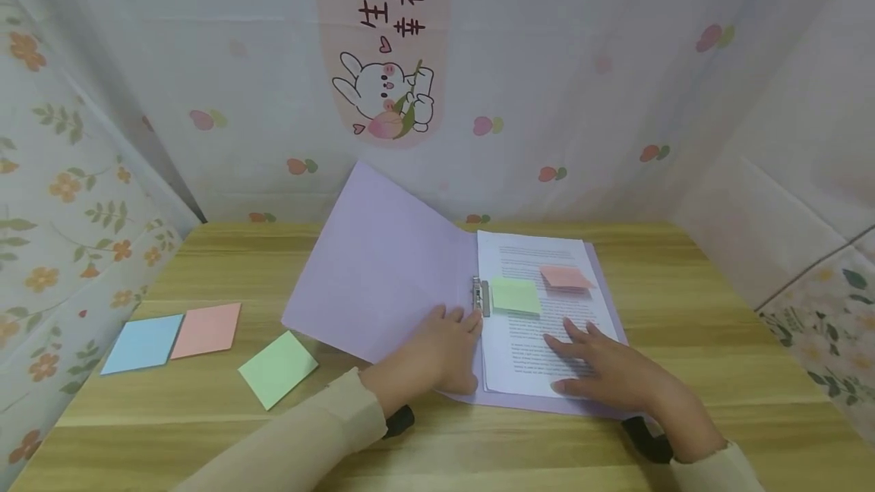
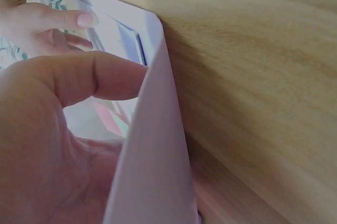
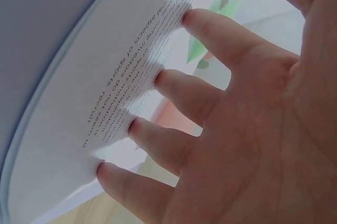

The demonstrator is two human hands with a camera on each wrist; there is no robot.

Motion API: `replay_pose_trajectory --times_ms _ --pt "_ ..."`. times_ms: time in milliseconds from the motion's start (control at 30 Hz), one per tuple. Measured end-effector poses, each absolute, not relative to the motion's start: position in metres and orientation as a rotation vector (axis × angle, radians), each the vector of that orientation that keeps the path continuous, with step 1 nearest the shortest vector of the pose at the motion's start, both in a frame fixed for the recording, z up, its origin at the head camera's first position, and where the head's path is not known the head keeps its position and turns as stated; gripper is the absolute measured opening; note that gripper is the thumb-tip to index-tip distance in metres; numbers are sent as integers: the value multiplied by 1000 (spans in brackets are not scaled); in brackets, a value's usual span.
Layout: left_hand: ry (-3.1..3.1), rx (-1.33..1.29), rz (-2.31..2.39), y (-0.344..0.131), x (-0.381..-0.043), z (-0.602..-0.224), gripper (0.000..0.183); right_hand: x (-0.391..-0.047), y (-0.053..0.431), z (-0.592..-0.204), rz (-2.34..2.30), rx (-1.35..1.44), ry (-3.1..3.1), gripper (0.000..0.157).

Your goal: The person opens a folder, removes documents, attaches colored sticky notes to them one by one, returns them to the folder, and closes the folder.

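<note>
A purple folder (image 1: 383, 264) lies spread on the table, its left cover tilted up off the wood. Printed sheets (image 1: 540, 363) sit in its right half beside a metal clip (image 1: 486, 298). On the top sheet are a green sticky note (image 1: 516, 296) and a pink sticky note (image 1: 566, 277). My left hand (image 1: 447, 348) rests on the folder along the spine, fingers extended just below the clip; in the left wrist view its thumb (image 2: 100, 74) touches the raised cover. My right hand (image 1: 608, 370) is spread over the lower right of the sheets, and its fingertips (image 3: 168, 77) press the text.
At the table's left lie a blue sticky pad (image 1: 142, 344), a pink sticky pad (image 1: 206, 330) and a green sticky pad (image 1: 278, 370), the green one nearest the folder. A patterned cloth (image 1: 547, 82) hangs behind the wooden table (image 1: 690, 310).
</note>
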State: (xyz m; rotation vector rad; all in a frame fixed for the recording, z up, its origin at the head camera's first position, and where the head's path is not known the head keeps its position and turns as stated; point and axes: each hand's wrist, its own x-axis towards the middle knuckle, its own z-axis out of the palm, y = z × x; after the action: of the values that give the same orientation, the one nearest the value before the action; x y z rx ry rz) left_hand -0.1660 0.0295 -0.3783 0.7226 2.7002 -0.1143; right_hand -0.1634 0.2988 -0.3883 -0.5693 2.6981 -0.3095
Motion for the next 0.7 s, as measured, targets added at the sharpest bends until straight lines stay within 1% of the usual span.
replay_pose_trajectory --times_ms 200,367,567,700 --pt "2709 715 -17 22 -165 -388 78 -162 297 -391 -360 -607 2701 74" --pt "2773 733 75 12 -156 -388 69 -165 294 -393 -378 -637 2708 73" --pt "2980 727 122 -5 -140 -370 61 -164 293 -392 -372 -612 2706 74" --pt "3188 688 252 -28 -127 -345 49 -162 295 -392 -364 -594 2706 74"
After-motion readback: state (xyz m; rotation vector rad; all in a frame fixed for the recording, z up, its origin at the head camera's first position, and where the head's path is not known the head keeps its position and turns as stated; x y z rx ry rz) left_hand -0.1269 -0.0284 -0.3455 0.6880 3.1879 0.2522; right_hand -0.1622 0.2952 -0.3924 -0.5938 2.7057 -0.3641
